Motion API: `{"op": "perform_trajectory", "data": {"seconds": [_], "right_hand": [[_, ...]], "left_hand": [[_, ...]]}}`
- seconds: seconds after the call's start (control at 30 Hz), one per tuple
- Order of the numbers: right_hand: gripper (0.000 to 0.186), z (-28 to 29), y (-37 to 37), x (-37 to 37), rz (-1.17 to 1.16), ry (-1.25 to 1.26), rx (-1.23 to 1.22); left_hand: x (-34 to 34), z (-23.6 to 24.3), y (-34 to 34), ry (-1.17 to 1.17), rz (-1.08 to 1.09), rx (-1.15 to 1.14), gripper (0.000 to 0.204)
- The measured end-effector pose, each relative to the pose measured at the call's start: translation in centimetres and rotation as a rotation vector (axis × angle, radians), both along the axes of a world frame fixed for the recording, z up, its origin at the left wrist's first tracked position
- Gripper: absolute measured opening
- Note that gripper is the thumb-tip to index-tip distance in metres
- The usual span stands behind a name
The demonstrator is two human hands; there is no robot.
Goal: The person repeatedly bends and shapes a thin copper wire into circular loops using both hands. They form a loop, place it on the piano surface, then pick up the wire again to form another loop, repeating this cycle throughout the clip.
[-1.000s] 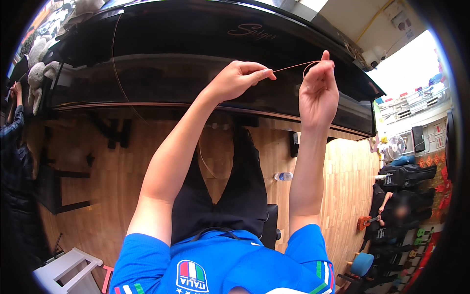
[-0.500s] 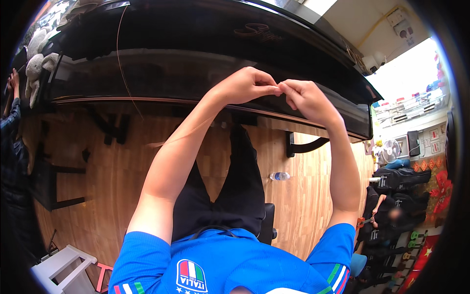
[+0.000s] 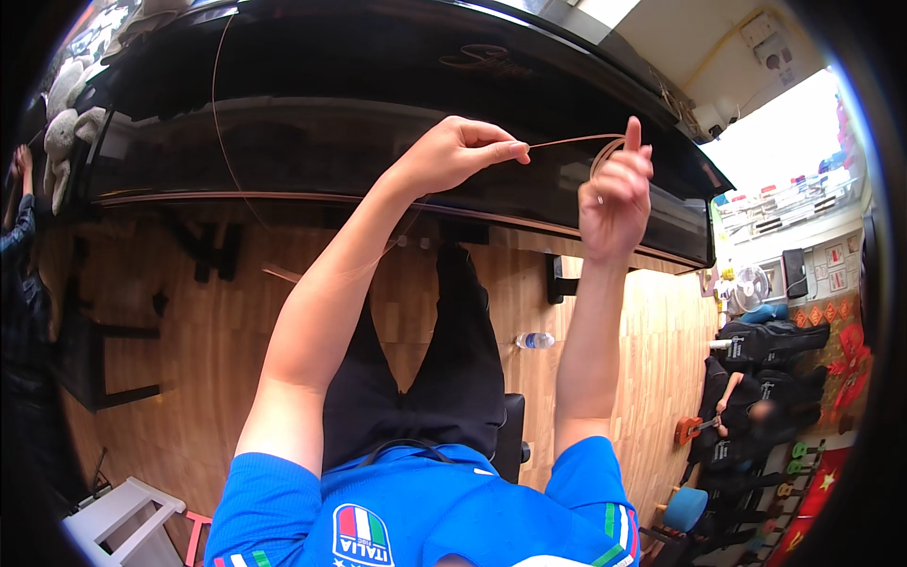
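Observation:
My left hand (image 3: 453,159), out in front of the dark piano, pinches a thin tan strand (image 3: 570,141) between thumb and fingertips. From there the strand runs right to my right hand (image 3: 616,194), where a few loops lie around or beside the raised index finger. The other fingers of that hand are curled in and slightly blurred. Whether the strand is cord or wire does not show. More thin tan strand crosses by my left forearm, and a flat tan piece (image 3: 281,274) shows left of it.
A glossy black upright piano (image 3: 378,123) spans the front, with a thin line hanging down its left side. A plastic bottle (image 3: 535,340) lies on the wooden floor. Grey plush toys (image 3: 62,128) sit far left. At right, a person holds a small guitar (image 3: 689,431) near a blue stool (image 3: 684,509).
My hands, together before, have come apart. The right one has turned upright with its index finger raised, and the strand now stretches between them. My left hand has shifted slightly left.

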State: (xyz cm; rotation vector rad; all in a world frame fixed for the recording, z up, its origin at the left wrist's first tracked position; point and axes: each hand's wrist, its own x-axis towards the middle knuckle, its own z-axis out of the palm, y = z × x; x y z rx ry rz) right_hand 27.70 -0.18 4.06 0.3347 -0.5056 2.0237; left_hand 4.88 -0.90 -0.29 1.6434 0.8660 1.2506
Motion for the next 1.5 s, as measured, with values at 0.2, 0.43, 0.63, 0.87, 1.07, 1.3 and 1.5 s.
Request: {"op": "perform_trajectory", "data": {"seconds": [0.2,0.43,0.63,0.87,1.07,1.3,1.5], "right_hand": [[0.034,1.1,-0.7,-6.6,-1.128,-0.811,0.520],[0.022,1.8,0.4,-3.8,-0.792,-1.848,1.199],[0.039,5.4,3.1,0.4,0.186,-1.736,0.920],[0.035,-2.0,4.4,-1.0,0.155,-0.704,0.359],[0.032,-2.9,5.3,-5.0,-0.114,-0.697,0.243],[0.034,-2.5,4.5,-7.1,-0.523,-0.918,0.453],[0.033,-4.2,4.1,-7.3,-0.607,-0.836,0.357]], "left_hand": [[0.7,0.4,-0.2,0.078,-0.049,-0.072,0.025],[0.7,-0.5,0.2,0.189,-0.023,0.031,0.022],[-0.2,-0.7,0.4,-0.008,-0.039,-0.026,0.023],[0.1,0.4,0.0,-0.206,-0.078,-0.188,0.031],[-0.3,0.4,0.5,-0.409,-0.037,-0.271,0.028],[-0.1,-0.3,1.4,-0.603,0.028,-0.297,0.025],[-0.8,-1.1,1.7,-0.499,-0.024,-0.276,0.022]]}}
